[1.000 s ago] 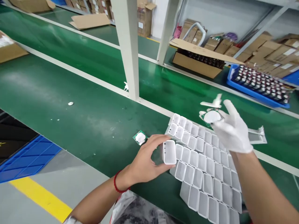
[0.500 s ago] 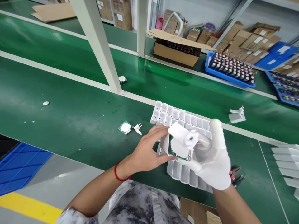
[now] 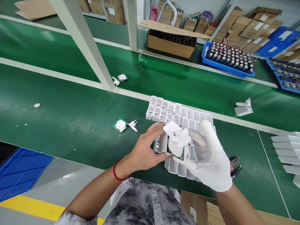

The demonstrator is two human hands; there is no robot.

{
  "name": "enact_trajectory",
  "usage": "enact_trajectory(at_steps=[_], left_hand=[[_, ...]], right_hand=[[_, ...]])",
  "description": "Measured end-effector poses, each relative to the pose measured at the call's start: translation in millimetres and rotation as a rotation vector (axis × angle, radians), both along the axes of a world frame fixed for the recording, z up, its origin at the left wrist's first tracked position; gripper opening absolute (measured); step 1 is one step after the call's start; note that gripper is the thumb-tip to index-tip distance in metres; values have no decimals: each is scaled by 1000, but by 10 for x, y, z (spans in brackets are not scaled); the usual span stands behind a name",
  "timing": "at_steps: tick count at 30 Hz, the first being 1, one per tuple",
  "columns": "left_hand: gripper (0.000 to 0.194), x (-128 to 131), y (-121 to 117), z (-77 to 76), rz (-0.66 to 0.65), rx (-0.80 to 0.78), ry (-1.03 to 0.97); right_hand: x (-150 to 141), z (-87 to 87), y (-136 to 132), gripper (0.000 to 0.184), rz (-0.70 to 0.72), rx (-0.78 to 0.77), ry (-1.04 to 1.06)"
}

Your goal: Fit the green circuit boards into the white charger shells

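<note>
My bare left hand (image 3: 144, 149) is closed around a white plastic charger case (image 3: 163, 143), its open end facing right. A green circuit board with a white pad (image 3: 176, 150) sits partly inside that opening. Above the board, a white plug cap (image 3: 176, 133) with metal pins hangs tilted at the case mouth. My right hand (image 3: 209, 162), in a white glove, pinches the board's outer end, thumb underneath; its fingertips are partly hidden. Rows of empty white cases (image 3: 178, 108) stand on the green bench beneath and beyond both hands.
Left of the cases lies another board with plug (image 3: 121, 125); a further board (image 3: 122, 77) lies by the post. Pliers (image 3: 235, 165) rest right of my gloved hand. A case with plug (image 3: 243, 107), stacked white parts (image 3: 284, 147) and a blue tray (image 3: 228, 70) are farther right.
The circuit board has slid left, deeper into the case, and the plug cap has tipped and moved left with it. Both hands keep their hold. The camera view has shifted slightly.
</note>
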State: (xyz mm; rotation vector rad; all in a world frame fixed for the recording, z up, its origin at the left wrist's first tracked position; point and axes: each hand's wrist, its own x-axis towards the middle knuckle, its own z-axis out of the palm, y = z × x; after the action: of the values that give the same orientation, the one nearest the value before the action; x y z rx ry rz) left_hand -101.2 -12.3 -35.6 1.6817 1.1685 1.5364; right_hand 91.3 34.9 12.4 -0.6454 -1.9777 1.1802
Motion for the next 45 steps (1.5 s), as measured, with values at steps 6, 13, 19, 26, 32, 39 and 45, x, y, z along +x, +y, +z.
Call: enact_trajectory(at_steps=[6,13,19,26,32,39,45], left_hand=[[54,24,15,-25,-7,-23,-13],[60,18,43,-30,-11,-84,-31],[62,21,64,-42,-7,-120,-30],[58,28,80,-59,10,-11,32],[53,3,85,-73,31,-87,4],[44,56,70,-36,22,-1,39],[48,123,63,-66,-42,20,-39]], right_hand=[[1,-21,-29,94,-45,7,-38],[-34,33,-13,96,-74,-54,-109],[-74,115,-18,97,-137,-16,-225],[-136,198,-4,88,-57,58,-261],[-25,177,25,109,-27,-147,-312],[2,-50,-69,93,-91,-540,-265],[-116,-125,-124,86,-230,-640,-241]])
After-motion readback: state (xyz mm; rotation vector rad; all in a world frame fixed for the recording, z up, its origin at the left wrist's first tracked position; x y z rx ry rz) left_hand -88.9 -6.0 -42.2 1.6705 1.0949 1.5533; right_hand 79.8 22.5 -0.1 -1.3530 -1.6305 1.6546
